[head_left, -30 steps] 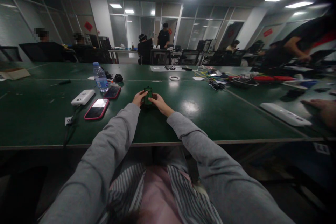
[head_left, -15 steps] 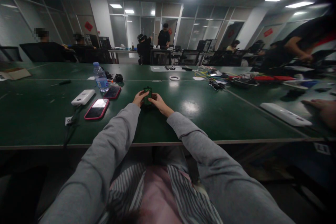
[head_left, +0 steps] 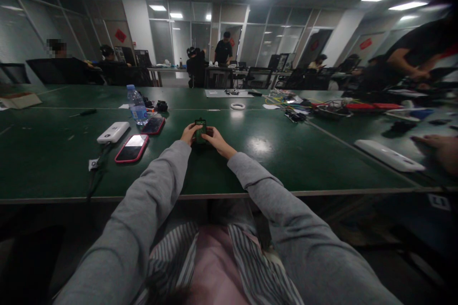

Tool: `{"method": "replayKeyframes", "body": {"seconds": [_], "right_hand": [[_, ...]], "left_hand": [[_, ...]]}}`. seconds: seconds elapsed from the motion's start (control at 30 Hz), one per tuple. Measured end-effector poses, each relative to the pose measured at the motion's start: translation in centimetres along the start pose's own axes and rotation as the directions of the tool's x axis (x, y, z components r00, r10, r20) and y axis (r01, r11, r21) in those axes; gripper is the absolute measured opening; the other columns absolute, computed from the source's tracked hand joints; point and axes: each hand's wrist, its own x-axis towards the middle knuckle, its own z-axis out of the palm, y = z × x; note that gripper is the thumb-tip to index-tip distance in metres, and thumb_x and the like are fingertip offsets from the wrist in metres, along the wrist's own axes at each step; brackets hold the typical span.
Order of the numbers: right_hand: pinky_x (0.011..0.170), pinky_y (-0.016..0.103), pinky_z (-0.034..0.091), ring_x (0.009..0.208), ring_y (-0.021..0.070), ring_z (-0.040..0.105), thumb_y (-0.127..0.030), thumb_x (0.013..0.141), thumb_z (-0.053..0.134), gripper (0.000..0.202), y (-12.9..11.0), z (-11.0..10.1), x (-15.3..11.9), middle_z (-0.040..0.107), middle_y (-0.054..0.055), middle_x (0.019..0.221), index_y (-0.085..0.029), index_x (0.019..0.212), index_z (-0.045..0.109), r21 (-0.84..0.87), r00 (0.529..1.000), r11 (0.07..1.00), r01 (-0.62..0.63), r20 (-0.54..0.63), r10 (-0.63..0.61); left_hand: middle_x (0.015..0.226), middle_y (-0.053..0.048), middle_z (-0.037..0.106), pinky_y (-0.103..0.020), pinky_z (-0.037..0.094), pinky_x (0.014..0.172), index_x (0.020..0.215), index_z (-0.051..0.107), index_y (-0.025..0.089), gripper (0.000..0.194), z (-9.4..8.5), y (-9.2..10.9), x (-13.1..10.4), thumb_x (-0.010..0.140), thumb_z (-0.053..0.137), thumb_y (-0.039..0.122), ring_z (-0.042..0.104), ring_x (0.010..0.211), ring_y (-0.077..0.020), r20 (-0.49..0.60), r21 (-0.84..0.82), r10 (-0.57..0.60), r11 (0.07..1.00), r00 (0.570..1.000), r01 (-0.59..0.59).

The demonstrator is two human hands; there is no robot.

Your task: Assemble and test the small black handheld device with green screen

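Note:
A small green circuit board (head_left: 201, 137) in a dark frame is held upright between my two hands, above the green table (head_left: 171, 171). My left hand (head_left: 189, 134) grips its left side, with the thumb reaching over the front. On the right side my right hand (head_left: 216, 140) holds it, its thumb on the board's face. The fingers behind the board are hidden.
To the left are a pink-edged phone (head_left: 131, 148), a dark phone (head_left: 153, 125), a white power bank (head_left: 113, 132) and a water bottle (head_left: 137, 107). Ahead lies a white ring (head_left: 237, 106). At right are tangled wires (head_left: 291, 101), a white power strip (head_left: 389, 155) and another person's hand (head_left: 436, 145).
My hands and the board have barely shifted, with the board a touch to the left. At the upper right, another person's arms have moved slightly.

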Motion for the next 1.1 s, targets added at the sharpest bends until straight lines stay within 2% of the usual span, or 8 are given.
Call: {"method": "replayKeyframes", "body": {"seconds": [0.27, 0.37, 0.53, 0.67, 0.77, 0.9, 1.1], "right_hand": [[0.099, 0.037, 0.044, 0.108, 0.0167, 0.055, -0.03, 0.066, 0.073, 0.047, 0.3, -0.1, 0.2, 0.058, 0.007, 0.114, -0.019, 0.105, 0.049, 0.004, 1.0, 1.0, 0.02, 0.005, -0.02], [0.096, 0.038, 0.046, 0.104, 0.0171, 0.058, -0.031, 0.066, 0.074, 0.048, 0.5, -0.3, 0.3, 0.06, 0.006, 0.111, -0.019, 0.106, 0.05, 0.038, 0.999, 0.998, -0.04, -0.005, 0.041], [0.075, 0.03, 0.054, 0.083, 0.0146, 0.063, -0.027, 0.066, 0.075, 0.042, 0.3, -0.4, 0.3, 0.065, 0.004, 0.098, -0.019, 0.101, 0.053, 0.229, 0.978, 0.957, -0.177, -0.066, 0.197], [0.057, 0.02, 0.049, 0.06, 0.0086, 0.058, -0.024, 0.071, 0.07, 0.021, -0.4, -0.6, 0.5, 0.063, -0.002, 0.072, -0.018, 0.086, 0.056, 0.343, 0.945, 0.903, -0.258, -0.102, 0.309], [0.054, 0.019, 0.047, 0.054, 0.007, 0.054, -0.022, 0.075, 0.066, 0.013, -0.7, -0.8, 0.6, 0.059, -0.004, 0.063, -0.018, 0.081, 0.055, 0.358, 0.938, 0.893, -0.274, -0.106, 0.33], [0.055, 0.019, 0.047, 0.057, 0.0074, 0.056, -0.018, 0.073, 0.067, 0.019, -0.7, -0.6, 0.4, 0.061, -0.004, 0.068, -0.019, 0.085, 0.053, 0.36, 0.94, 0.891, -0.275, -0.095, 0.329], [0.062, 0.021, 0.051, 0.067, 0.0089, 0.061, -0.013, 0.072, 0.067, 0.028, -0.6, -0.4, 0.2, 0.063, -0.002, 0.079, -0.02, 0.092, 0.05, 0.371, 0.957, 0.901, -0.224, -0.091, 0.275]], "left_hand": [[0.086, -0.004, 0.065, -0.029, 0.047, 0.07, 0.093, 0.061, 0.019, 0.045, 0.0, 0.1, -0.1, 0.052, 0.079, 0.028, 0.062, 0.085, -0.0196, -0.033, 0.018, 0.026, 1.0, 0.999, -0.026], [0.089, -0.006, 0.066, -0.031, 0.047, 0.073, 0.094, 0.062, 0.018, 0.047, 0.1, 0.1, -0.3, 0.052, 0.081, 0.031, 0.063, 0.086, -0.0203, -0.012, 0.034, 0.012, 0.999, 1.0, -0.011], [0.092, -0.008, 0.068, -0.031, 0.048, 0.074, 0.102, 0.063, 0.017, 0.053, 0.3, -0.2, -0.2, 0.055, 0.081, 0.035, 0.064, 0.083, -0.0195, 0.083, 0.026, -0.031, 0.999, 0.996, 0.029], [0.088, -0.005, 0.068, -0.027, 0.047, 0.069, 0.111, 0.06, 0.017, 0.06, 0.3, -0.5, 0.0, 0.057, 0.08, 0.029, 0.063, 0.074, -0.0152, 0.112, 0.046, -0.076, 0.996, 0.991, 0.071], [0.083, -0.004, 0.067, -0.026, 0.046, 0.065, 0.119, 0.055, 0.016, 0.066, 0.3, -0.6, 0.1, 0.058, 0.078, 0.02, 0.062, 0.069, -0.0141, 0.11, 0.068, -0.102, 0.993, 0.989, 0.095], [0.082, -0.005, 0.067, -0.027, 0.047, 0.065, 0.121, 0.053, 0.014, 0.063, 0.4, -0.6, 0.1, 0.061, 0.073, 0.014, 0.062, 0.067, -0.0141, 0.092, 0.043, -0.094, 0.995, 0.991, 0.09], [0.089, -0.007, 0.067, -0.032, 0.05, 0.075, 0.118, 0.056, 0.012, 0.059, 0.7, -0.4, -0.3, 0.061, 0.07, 0.007, 0.063, 0.074, -0.016, 0.097, 0.035, -0.022, 0.999, 0.995, 0.019]]}}
